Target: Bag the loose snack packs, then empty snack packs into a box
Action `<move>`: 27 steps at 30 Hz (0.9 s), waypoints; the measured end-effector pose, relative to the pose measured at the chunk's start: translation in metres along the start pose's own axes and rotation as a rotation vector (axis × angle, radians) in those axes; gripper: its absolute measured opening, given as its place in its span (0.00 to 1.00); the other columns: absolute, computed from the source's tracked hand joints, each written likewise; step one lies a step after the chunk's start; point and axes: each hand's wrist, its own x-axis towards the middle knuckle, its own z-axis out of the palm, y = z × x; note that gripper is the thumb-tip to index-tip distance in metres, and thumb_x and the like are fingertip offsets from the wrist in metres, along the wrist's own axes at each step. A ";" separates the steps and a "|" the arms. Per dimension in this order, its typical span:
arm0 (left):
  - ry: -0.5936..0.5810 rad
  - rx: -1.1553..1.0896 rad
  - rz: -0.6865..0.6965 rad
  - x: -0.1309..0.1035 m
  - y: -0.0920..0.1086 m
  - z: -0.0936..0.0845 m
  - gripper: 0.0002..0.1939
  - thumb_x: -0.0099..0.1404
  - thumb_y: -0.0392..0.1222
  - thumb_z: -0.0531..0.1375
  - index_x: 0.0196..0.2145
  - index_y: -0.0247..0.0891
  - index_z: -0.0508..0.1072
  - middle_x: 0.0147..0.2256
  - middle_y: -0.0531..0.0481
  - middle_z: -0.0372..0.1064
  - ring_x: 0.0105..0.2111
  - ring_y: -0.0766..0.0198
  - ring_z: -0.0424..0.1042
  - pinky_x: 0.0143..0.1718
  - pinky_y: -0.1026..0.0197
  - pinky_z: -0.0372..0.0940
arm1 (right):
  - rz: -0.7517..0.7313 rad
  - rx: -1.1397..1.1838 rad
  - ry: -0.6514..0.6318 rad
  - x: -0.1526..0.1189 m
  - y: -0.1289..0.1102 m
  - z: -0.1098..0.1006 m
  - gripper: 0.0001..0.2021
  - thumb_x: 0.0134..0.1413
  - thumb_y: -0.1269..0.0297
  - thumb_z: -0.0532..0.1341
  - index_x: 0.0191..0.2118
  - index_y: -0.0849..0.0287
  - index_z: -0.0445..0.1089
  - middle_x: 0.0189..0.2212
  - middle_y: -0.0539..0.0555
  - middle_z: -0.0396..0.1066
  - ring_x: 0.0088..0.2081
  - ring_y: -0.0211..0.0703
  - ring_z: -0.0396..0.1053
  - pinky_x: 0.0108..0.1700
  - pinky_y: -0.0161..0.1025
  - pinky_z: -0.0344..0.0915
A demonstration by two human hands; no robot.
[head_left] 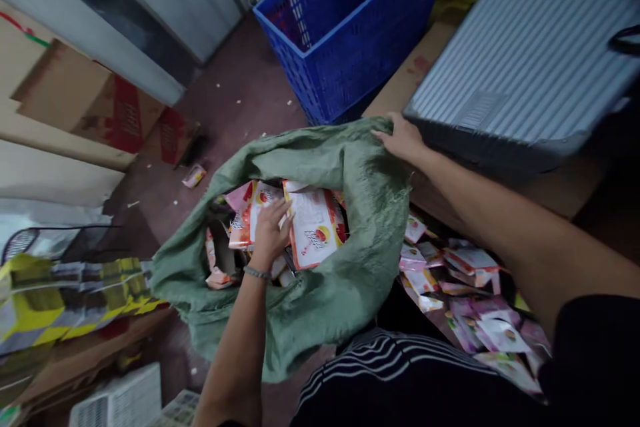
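Note:
A green woven sack [375,213] lies with its mouth spread wide in the middle of the head view. Inside it are several printed packets, among them a white and orange packet [313,230]. My left hand [273,230], with a band at the wrist, reaches into the mouth. Its fingers are stretched out over the packets and grip nothing that I can see. At the far right corner of the sack, my right hand [403,137] is closed on the rim, thumb and fingers pinching the cloth.
Loose pink and white packets [495,327] lie heaped on the floor right of the sack. Behind stand a blue plastic crate [350,47] and a ribbed grey case [525,47]. Cardboard boxes [75,93] lean at left, above a yellow and grey stack [75,300]. One packet [194,176] lies alone.

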 end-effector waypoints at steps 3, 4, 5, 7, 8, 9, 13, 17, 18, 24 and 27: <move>0.285 0.040 0.073 -0.058 0.000 0.006 0.24 0.71 0.48 0.61 0.60 0.35 0.72 0.58 0.35 0.71 0.61 0.45 0.68 0.63 0.41 0.63 | 0.021 0.066 0.022 -0.041 0.001 0.007 0.31 0.73 0.56 0.60 0.72 0.67 0.54 0.63 0.69 0.62 0.65 0.58 0.60 0.67 0.57 0.57; 0.345 0.047 0.095 -0.077 0.005 0.012 0.25 0.71 0.48 0.62 0.61 0.35 0.71 0.58 0.34 0.71 0.61 0.45 0.68 0.62 0.41 0.64 | 0.003 0.101 0.030 -0.054 0.000 0.004 0.31 0.74 0.55 0.58 0.73 0.63 0.52 0.66 0.65 0.59 0.67 0.56 0.58 0.69 0.56 0.55; 0.390 0.044 0.117 -0.096 0.013 0.020 0.26 0.71 0.47 0.63 0.62 0.36 0.70 0.58 0.33 0.71 0.60 0.45 0.69 0.62 0.42 0.64 | -0.016 0.134 0.042 -0.068 0.001 -0.001 0.30 0.75 0.54 0.56 0.74 0.59 0.51 0.68 0.61 0.57 0.68 0.54 0.56 0.70 0.56 0.54; 0.437 0.007 0.176 -0.131 0.034 0.035 0.28 0.70 0.43 0.64 0.65 0.38 0.67 0.58 0.33 0.70 0.60 0.46 0.69 0.61 0.43 0.64 | -0.057 0.160 0.111 -0.101 0.013 -0.018 0.28 0.76 0.53 0.54 0.74 0.54 0.51 0.69 0.56 0.56 0.69 0.50 0.55 0.70 0.54 0.53; 0.441 -0.023 0.214 -0.147 0.046 0.043 0.29 0.70 0.41 0.64 0.67 0.38 0.65 0.58 0.33 0.70 0.60 0.47 0.69 0.61 0.43 0.64 | -0.072 0.158 0.155 -0.123 0.024 -0.027 0.27 0.76 0.53 0.54 0.73 0.54 0.53 0.67 0.55 0.58 0.67 0.49 0.57 0.70 0.52 0.55; 0.431 -0.062 0.263 -0.163 0.058 0.052 0.31 0.70 0.39 0.64 0.68 0.38 0.64 0.58 0.33 0.70 0.60 0.48 0.69 0.61 0.44 0.65 | -0.077 0.149 0.196 -0.148 0.038 -0.036 0.26 0.76 0.53 0.54 0.72 0.54 0.55 0.65 0.55 0.62 0.65 0.48 0.61 0.68 0.49 0.57; 0.262 -0.254 0.552 -0.209 0.102 0.092 0.29 0.70 0.35 0.63 0.66 0.38 0.66 0.54 0.37 0.74 0.55 0.52 0.73 0.56 0.50 0.69 | 0.212 0.052 0.176 -0.293 0.113 -0.049 0.19 0.76 0.57 0.54 0.64 0.58 0.66 0.55 0.56 0.72 0.55 0.46 0.71 0.61 0.41 0.64; -0.006 -0.408 0.664 -0.240 0.139 0.148 0.17 0.72 0.38 0.61 0.57 0.36 0.74 0.47 0.42 0.78 0.46 0.57 0.78 0.50 0.56 0.72 | 0.671 0.025 0.044 -0.469 0.182 -0.017 0.11 0.72 0.62 0.59 0.50 0.60 0.76 0.46 0.58 0.77 0.49 0.50 0.74 0.51 0.40 0.69; -0.098 -0.428 0.644 -0.245 0.149 0.163 0.15 0.73 0.41 0.60 0.55 0.37 0.76 0.46 0.42 0.79 0.44 0.57 0.78 0.49 0.56 0.73 | 0.751 0.045 0.024 -0.509 0.195 -0.006 0.09 0.70 0.63 0.61 0.46 0.59 0.77 0.42 0.57 0.78 0.46 0.50 0.76 0.48 0.39 0.70; -0.786 -0.265 0.270 -0.265 0.221 0.243 0.25 0.67 0.56 0.57 0.54 0.39 0.76 0.51 0.41 0.77 0.51 0.50 0.77 0.55 0.52 0.71 | 1.054 0.193 0.016 -0.688 0.278 0.015 0.01 0.61 0.66 0.69 0.38 0.55 0.77 0.32 0.50 0.77 0.38 0.45 0.77 0.43 0.33 0.70; -0.955 -0.135 0.112 -0.269 0.279 0.284 0.29 0.65 0.54 0.58 0.58 0.35 0.73 0.52 0.37 0.76 0.52 0.49 0.77 0.57 0.51 0.69 | 1.165 0.177 0.114 -0.751 0.345 -0.013 0.14 0.63 0.62 0.69 0.52 0.56 0.74 0.39 0.54 0.77 0.46 0.49 0.76 0.49 0.36 0.69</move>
